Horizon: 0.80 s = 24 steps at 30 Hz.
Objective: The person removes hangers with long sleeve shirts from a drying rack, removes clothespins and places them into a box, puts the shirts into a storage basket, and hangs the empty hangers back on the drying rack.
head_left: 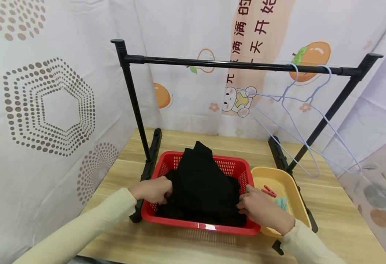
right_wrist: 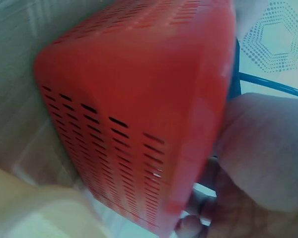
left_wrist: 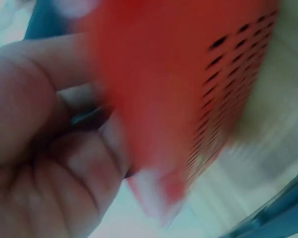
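Black cloth [head_left: 203,187], probably a garment, lies bunched in a red plastic basket [head_left: 199,226], one fold rising over the back rim. At the basket's left side my left hand [head_left: 154,189] has curled fingers and pinches the cloth's left edge. My right hand [head_left: 260,207] reaches over the right rim and pinches the cloth's right edge. In the left wrist view, the left hand [left_wrist: 54,134] is close beside the blurred basket wall [left_wrist: 154,99]. The right wrist view shows the right hand [right_wrist: 263,158] inside the basket's rim [right_wrist: 198,124]; its grip is partly hidden.
A black rack's crossbar [head_left: 206,63] spans above the basket. Two pale blue hangers [head_left: 283,97] hang at its right end. A yellow tray [head_left: 262,172] beside the basket holds a red clothespin [head_left: 269,191] and light green pieces [head_left: 281,202]. Everything stands on a wooden table [head_left: 114,234].
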### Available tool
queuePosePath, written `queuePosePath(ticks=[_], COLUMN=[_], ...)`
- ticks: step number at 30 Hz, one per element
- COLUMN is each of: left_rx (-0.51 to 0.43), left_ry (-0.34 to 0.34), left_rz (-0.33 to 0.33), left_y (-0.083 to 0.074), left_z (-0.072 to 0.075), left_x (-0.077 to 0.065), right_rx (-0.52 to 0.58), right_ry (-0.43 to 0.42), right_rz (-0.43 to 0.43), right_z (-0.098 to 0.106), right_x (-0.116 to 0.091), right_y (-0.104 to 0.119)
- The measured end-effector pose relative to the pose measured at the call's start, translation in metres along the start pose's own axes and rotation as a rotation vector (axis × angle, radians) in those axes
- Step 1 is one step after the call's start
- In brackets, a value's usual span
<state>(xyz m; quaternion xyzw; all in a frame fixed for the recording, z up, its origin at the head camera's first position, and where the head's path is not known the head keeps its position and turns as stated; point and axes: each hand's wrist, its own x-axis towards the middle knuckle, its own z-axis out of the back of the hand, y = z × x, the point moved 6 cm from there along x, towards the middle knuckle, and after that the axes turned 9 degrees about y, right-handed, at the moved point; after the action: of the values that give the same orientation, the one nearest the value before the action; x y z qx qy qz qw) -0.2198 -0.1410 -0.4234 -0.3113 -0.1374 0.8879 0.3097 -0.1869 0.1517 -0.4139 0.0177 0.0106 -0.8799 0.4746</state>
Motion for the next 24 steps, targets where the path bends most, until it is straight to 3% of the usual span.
queuePosePath(ticks=[3,5,8,11,13,15,20,24], left_rx=[-0.156,-0.258,-0.382,-0.446,-0.476,-0.486,-0.515,-0.489], left_ry=[0.035,0.005,-0.134,-0.282,-0.314,-0.292,-0.206,-0.245], left_rz=[-0.038,-0.067,-0.053,0.026,0.076,0.101,0.045,-0.031], left_y=[0.005,0.011,0.026,0.040,0.045,0.045,0.035,0.022], left_z=[0.017,0.036,0.066,0.087,0.092,0.090,0.081,0.091], left_x=[-0.010,-0.015,-0.018,-0.010,0.001,0.016,0.044,0.042], right_rx=[0.063,0.150,0.272,0.382,0.464,0.523,0.541,0.507], right_ry=[0.034,0.034,-0.006,-0.051,-0.047,-0.026,0.018,-0.012], right_rz=[0.028,0.035,-0.038,-0.169,-0.256,-0.301,-0.277,-0.260], right_z=[0.006,0.013,0.025,0.031,0.029,0.025,0.017,0.019], right_x=[-0.001,-0.002,-0.001,0.003,0.008,0.014,0.027,0.028], right_y=[-0.003,-0.008,-0.022,-0.037,-0.044,-0.045,-0.035,-0.030])
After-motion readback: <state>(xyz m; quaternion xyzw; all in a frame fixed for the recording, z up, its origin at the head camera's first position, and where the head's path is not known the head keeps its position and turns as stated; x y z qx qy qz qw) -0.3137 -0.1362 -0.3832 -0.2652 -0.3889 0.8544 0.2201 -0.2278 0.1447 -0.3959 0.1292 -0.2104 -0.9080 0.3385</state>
